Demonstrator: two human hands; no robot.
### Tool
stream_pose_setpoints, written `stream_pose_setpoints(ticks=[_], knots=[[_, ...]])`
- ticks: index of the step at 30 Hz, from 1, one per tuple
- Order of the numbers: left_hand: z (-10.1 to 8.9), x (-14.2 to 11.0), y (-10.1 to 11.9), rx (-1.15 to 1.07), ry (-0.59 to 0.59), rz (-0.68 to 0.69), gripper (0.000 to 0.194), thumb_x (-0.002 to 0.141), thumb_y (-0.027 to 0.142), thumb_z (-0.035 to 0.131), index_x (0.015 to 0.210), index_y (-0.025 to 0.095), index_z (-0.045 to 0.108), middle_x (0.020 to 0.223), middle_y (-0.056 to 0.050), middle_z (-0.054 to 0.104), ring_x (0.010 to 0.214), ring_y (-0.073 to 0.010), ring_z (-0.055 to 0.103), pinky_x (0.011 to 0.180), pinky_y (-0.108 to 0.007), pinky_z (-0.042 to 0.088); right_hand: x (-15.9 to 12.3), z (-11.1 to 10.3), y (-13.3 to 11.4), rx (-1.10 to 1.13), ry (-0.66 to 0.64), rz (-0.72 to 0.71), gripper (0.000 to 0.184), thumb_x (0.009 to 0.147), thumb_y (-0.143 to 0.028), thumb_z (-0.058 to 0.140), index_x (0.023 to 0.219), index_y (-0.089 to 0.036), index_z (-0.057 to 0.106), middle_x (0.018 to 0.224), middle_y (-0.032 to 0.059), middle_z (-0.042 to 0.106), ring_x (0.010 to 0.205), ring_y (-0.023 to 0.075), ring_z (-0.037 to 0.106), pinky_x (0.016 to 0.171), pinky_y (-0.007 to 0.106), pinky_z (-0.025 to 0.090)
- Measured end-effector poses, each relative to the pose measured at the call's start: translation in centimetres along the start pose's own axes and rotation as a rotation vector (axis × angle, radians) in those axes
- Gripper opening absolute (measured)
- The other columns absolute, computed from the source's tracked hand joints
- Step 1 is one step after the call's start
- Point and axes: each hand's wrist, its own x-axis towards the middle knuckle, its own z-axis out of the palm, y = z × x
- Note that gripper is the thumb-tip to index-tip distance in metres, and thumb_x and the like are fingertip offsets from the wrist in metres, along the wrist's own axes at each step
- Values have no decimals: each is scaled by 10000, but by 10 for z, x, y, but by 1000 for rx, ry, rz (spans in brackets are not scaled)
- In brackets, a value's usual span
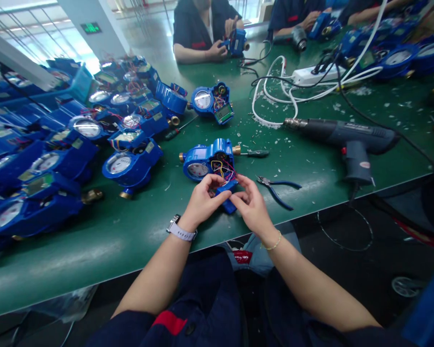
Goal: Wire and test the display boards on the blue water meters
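A small blue plastic part point(231, 185) is being held low in front of the torso, just above the near side of the green, smooth-topped surface point(155, 202). It is being gripped from one side by the left hand point(203, 198), whose fingers are being kept curled with the thumb pressed along the part; the hand is nearly closed. From the other side the part is being pinched by the right hand point(250, 202), likewise nearly closed, with its fingers bent. The two thumbs are almost meeting over the part.

Directly beyond the hands, a blue plastic meter with a round white dial and brass end fittings point(198, 154) is being supported by the surface, its compartment standing open. Thin red, yellow and white wires point(222, 168) are being exposed there, near the fingertips.

Beside the right-hand brass fitting, a dark-handled screwdriver point(258, 153) is lying. Nearer the right hand, metal cutting pliers with blue handles point(270, 183) are resting, handles spread. Farther right, a dark grey heat gun with a metal nozzle point(347, 135) is lying on its side. Many similar blue meters point(128, 168) are being crowded together at left. Across the surface, another blue meter point(237, 42) is being held by a co-worker point(191, 26).
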Motion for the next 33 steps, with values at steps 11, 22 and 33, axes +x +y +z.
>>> stream_pose_setpoints(ticks=[11,22,33], knots=[[-27,-33,31,-231,-223,-71,473,863,432,652,1247,181,538,1232,-151,664,1165,-248,637,973,-368,525,-8,11,-19,-82,-115,94,743,693,-469,779,1319,-178,507,1258,131,626,1136,268,595,1019,455,442],[-41,-1,6,323,50,-14,275,855,437,619,792,173,574,688,18,598,620,-123,531,583,-240,409,25,-6,-10,438,-414,291,479,696,-390,809,1119,-201,686,1021,50,731,945,189,676,965,358,477],[-29,3,-15,382,-152,20,308,831,406,676,985,140,671,876,-65,731,740,-193,643,680,-300,490,36,2,-18,276,-274,200,381,642,-454,829,915,-202,739,927,33,738,877,188,662,943,369,464]])
